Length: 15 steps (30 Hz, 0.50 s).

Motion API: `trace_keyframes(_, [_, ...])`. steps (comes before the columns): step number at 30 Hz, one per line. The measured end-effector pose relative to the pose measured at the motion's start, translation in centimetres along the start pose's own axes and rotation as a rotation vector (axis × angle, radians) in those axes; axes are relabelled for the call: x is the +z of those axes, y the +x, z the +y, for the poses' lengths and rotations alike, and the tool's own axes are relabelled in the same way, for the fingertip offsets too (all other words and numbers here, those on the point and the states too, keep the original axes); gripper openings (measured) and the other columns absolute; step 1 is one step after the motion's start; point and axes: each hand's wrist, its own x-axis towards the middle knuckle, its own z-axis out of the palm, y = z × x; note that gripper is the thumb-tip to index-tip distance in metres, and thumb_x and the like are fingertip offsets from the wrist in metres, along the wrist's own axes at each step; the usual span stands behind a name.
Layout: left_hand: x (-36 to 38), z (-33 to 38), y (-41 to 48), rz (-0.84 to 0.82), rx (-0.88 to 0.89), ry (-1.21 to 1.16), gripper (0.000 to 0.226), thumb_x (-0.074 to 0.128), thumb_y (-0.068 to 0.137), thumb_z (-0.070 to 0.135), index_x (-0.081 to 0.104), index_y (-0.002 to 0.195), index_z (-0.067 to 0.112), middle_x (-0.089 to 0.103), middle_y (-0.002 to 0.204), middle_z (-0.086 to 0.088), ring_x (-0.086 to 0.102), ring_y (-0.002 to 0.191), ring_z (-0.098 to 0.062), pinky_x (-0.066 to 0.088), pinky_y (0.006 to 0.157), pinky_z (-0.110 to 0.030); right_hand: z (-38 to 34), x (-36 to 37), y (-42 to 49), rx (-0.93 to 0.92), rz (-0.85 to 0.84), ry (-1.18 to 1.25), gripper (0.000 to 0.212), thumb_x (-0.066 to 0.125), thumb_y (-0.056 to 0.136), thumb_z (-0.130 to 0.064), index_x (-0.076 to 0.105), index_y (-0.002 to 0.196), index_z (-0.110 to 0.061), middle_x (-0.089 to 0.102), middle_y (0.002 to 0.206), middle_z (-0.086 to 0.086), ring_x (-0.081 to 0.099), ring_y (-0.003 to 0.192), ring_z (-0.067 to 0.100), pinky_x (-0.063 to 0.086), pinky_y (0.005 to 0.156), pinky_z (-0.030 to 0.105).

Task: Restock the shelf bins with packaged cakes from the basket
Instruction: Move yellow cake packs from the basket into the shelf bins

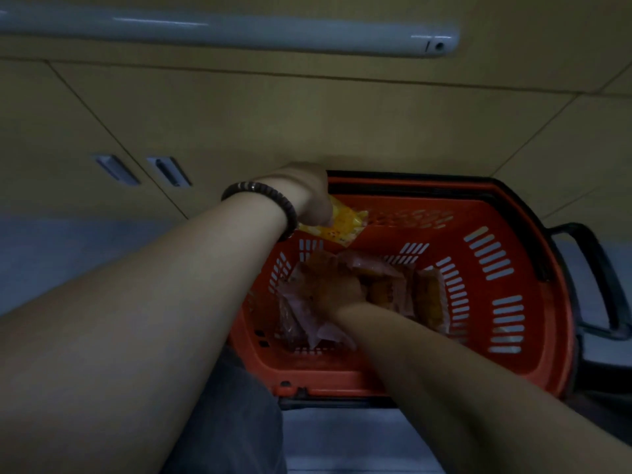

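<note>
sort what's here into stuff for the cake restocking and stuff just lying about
For the job: orange basket; packaged cakes in it; yellow packet, gripped by the left hand above the basket; right hand down among the cakes.
Just there: cabinet handles; white rail; bracelet on the left wrist.

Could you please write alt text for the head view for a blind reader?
A person's left hand holds a yellow packet over a red basket, while the right hand reaches among the cakes inside it, in dim light.
</note>
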Motion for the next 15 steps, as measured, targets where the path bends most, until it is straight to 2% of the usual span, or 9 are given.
trace_keyframes(2, [-0.2, -0.3, 0.1, 0.000, 0.009, 0.002, 0.031, 0.075, 0.098, 0.039, 0.062, 0.102, 0.011, 0.059, 0.077, -0.003, 0.065, 0.082, -0.025, 0.053, 0.071, -0.031, -0.1, -0.2, -0.4, -0.003, 0.058, 0.008, 0.045, 0.041, 0.101, -0.061, 0.057, 0.133, -0.035, 0.051, 0.140, 0.007, 0.053, 0.128, 0.039, 0.053, 0.097, 0.052])
trace_keyframes(6, [-0.5, -0.6, 0.0, -0.001, 0.012, -0.014, 0.031, 0.075, 0.098, 0.039, 0.061, 0.097, 0.011, 0.057, 0.073, -0.003, 0.062, 0.076, -0.024, 0.051, 0.071, -0.031, 1.4, -1.8, -1.8, -0.050, 0.059, 0.050, 0.044, 0.046, 0.107, -0.040, 0.047, 0.148, -0.025, 0.055, 0.144, 0.007, 0.056, 0.132, 0.033, 0.054, 0.099, 0.047])
trace_keyframes(8, [-0.8, -0.6, -0.4, 0.005, 0.009, -0.036, 0.032, 0.076, 0.098, 0.039, 0.065, 0.106, 0.010, 0.056, 0.072, -0.002, 0.061, 0.076, -0.024, 0.051, 0.071, -0.031, 2.2, -3.6, -2.4, -0.104, -0.020, 0.222, 0.040, 0.050, 0.107, -0.025, 0.052, 0.146, -0.014, 0.062, 0.136, 0.011, 0.061, 0.121, 0.024, 0.052, 0.103, 0.045])
trace_keyframes(10, [-1.3, -0.7, -1.1, 0.000, 0.002, -0.040, 0.043, 0.074, 0.098, 0.039, 0.067, 0.123, 0.004, 0.059, 0.075, -0.003, 0.064, 0.080, -0.026, 0.052, 0.072, -0.031, 3.5, -5.6, -3.6, -0.088, -0.141, 0.496, 0.042, 0.054, 0.105, -0.015, 0.051, 0.146, -0.006, 0.069, 0.122, 0.004, 0.064, 0.109, 0.015, 0.051, 0.103, 0.037])
trace_keyframes(11, [-1.5, -0.8, -1.4, 0.002, -0.006, -0.049, 0.046, 0.073, 0.099, 0.039, 0.067, 0.127, 0.003, 0.065, 0.080, -0.005, 0.067, 0.082, -0.027, 0.052, 0.070, -0.031, 4.3, -6.9, -4.1, -0.087, -0.152, 0.641, 0.051, 0.058, 0.102, -0.017, 0.046, 0.151, -0.010, 0.069, 0.122, -0.002, 0.065, 0.109, 0.011, 0.051, 0.103, 0.031])
trace_keyframes(13, [-1.4, -1.1, -1.7, 0.008, -0.034, -0.107, 0.046, 0.073, 0.099, 0.039, 0.068, 0.129, 0.004, 0.077, 0.097, -0.011, 0.077, 0.089, -0.031, 0.052, 0.061, -0.026, 5.5, -10.1, -6.1, -0.079, -0.119, 0.672, 0.076, 0.071, 0.091, -0.027, 0.036, 0.158, -0.031, 0.061, 0.136, -0.009, 0.061, 0.120, 0.009, 0.048, 0.103, 0.021])
trace_keyframes(14, [-1.6, -1.6, -1.5, 0.016, -0.044, -0.165, 0.046, 0.073, 0.098, 0.038, 0.067, 0.130, 0.005, 0.080, 0.102, -0.013, 0.080, 0.090, -0.030, 0.053, 0.055, -0.024, 5.7, -11.8, -7.1, -0.073, -0.115, 0.671, 0.078, 0.075, 0.087, -0.027, 0.037, 0.155, -0.035, 0.059, 0.135, -0.009, 0.060, 0.119, 0.009, 0.047, 0.096, 0.014])
trace_keyframes(15, [-1.7, -2.1, -1.5, 0.023, -0.043, -0.234, 0.047, 0.074, 0.098, 0.038, 0.067, 0.131, 0.006, 0.080, 0.102, -0.015, 0.080, 0.088, -0.029, 0.053, 0.051, -0.021, 5.9, -13.6, -8.3, -0.050, -0.105, 0.654, 0.066, 0.076, 0.086, -0.024, 0.047, 0.144, -0.035, 0.062, 0.125, -0.007, 0.061, 0.111, 0.009, 0.048, 0.085, 0.013])
